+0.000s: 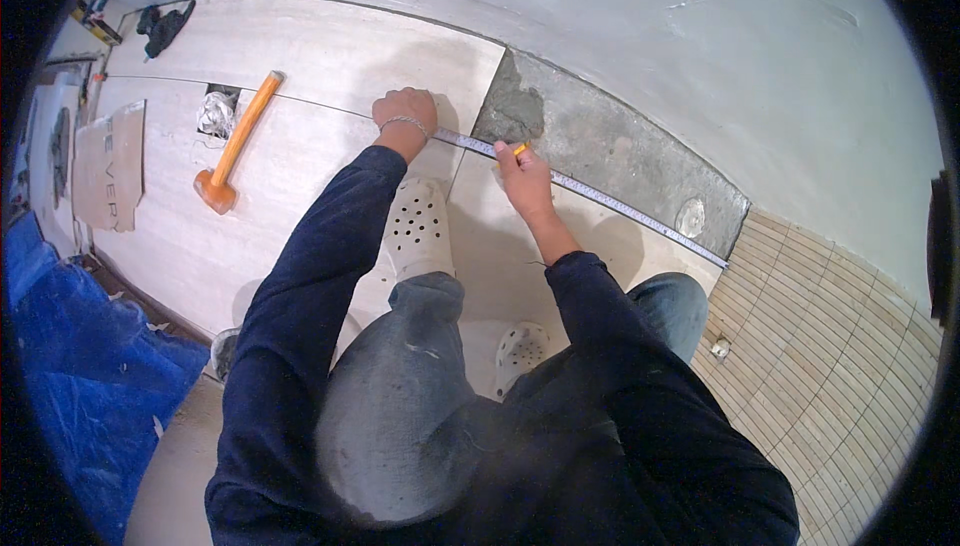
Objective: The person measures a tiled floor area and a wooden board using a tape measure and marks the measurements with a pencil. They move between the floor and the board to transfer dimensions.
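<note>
My left hand (405, 114), with a bracelet at the wrist, is curled over the left end of a metal tape measure (620, 204) lying diagonally across the pale floor tiles (320, 46). The tape runs along the edge of an exposed grey patch of floor (610, 126) to the small-tiled area at right. My right hand (525, 178) grips a yellow pencil (519, 149) at the tape's edge. A wooden-handled mallet (247, 128) lies on the tiles to the left. My white clog (418, 226) is between my arms.
A pale wall (740, 36) borders the back. A blue tarp (80, 386), a cardboard piece (110, 171), a dark cloth (165, 26) and a level (95, 21) are at left. Small narrow tiles (820, 366) cover the right. A stuffed cutout (217, 109) sits beside the mallet.
</note>
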The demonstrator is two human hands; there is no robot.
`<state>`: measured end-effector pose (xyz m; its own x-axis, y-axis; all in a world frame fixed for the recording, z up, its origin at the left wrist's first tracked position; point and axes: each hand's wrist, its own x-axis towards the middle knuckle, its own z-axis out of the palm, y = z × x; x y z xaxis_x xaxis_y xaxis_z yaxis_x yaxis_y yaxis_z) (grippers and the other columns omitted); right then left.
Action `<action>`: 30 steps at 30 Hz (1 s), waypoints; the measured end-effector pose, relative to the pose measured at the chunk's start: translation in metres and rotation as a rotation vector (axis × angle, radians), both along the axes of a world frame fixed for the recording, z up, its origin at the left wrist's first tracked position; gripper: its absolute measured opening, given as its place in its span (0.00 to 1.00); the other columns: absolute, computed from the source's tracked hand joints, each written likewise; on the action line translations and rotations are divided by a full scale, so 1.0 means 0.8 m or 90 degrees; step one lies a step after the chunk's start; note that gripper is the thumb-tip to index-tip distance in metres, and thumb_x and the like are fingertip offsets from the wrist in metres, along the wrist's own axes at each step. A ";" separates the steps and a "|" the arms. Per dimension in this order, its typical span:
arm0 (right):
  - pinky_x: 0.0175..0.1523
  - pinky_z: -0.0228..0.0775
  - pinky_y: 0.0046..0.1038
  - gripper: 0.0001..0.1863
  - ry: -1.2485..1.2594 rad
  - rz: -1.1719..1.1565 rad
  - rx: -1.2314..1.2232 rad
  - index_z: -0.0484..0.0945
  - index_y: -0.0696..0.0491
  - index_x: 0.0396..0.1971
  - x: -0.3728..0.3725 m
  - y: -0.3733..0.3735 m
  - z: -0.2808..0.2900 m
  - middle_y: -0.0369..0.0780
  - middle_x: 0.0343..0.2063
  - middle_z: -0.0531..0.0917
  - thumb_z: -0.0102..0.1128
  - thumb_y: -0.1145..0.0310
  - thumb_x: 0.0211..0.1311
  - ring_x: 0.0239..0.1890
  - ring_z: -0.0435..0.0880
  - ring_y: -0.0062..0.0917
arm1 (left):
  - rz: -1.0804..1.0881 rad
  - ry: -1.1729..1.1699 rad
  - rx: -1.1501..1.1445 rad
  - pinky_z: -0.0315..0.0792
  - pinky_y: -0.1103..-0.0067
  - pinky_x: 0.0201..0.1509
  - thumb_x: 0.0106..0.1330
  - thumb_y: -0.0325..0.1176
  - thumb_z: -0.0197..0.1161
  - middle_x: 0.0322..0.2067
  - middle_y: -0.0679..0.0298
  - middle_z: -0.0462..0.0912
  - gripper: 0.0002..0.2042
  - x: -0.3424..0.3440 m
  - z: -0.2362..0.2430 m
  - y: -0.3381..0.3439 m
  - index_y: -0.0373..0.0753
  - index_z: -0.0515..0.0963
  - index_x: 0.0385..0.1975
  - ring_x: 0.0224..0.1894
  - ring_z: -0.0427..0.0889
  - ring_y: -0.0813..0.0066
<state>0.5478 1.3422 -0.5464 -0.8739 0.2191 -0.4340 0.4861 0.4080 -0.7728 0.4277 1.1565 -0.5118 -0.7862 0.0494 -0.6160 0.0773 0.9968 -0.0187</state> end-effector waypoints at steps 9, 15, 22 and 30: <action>0.31 0.66 0.20 0.09 0.064 -0.029 -0.098 0.79 0.56 0.33 0.003 -0.035 0.010 0.34 0.21 0.78 0.60 0.66 0.58 0.24 0.72 0.15 | -0.006 -0.003 0.005 0.74 0.69 0.48 0.66 0.36 0.49 0.47 0.63 0.80 0.13 0.005 0.001 -0.010 0.47 0.79 0.45 0.51 0.78 0.64; 0.31 0.67 0.21 0.08 0.056 -0.029 -0.120 0.80 0.56 0.33 -0.002 -0.032 -0.005 0.36 0.22 0.79 0.61 0.68 0.56 0.24 0.73 0.16 | -0.010 0.013 -0.003 0.74 0.69 0.46 0.66 0.36 0.48 0.47 0.63 0.80 0.14 0.004 0.000 -0.004 0.46 0.79 0.45 0.51 0.78 0.65; 0.33 0.68 0.21 0.08 0.066 -0.040 -0.093 0.81 0.56 0.33 -0.004 -0.033 -0.011 0.37 0.23 0.81 0.60 0.68 0.56 0.25 0.75 0.17 | -0.022 0.031 0.004 0.74 0.69 0.46 0.66 0.37 0.49 0.46 0.64 0.79 0.13 0.007 0.000 -0.001 0.46 0.79 0.45 0.50 0.78 0.65; 0.34 0.69 0.22 0.09 0.047 -0.005 -0.062 0.81 0.55 0.35 -0.006 -0.037 0.001 0.40 0.25 0.82 0.59 0.66 0.58 0.26 0.77 0.20 | -0.023 0.038 0.005 0.75 0.69 0.45 0.66 0.37 0.49 0.45 0.64 0.80 0.13 0.008 -0.004 -0.007 0.46 0.79 0.44 0.49 0.78 0.65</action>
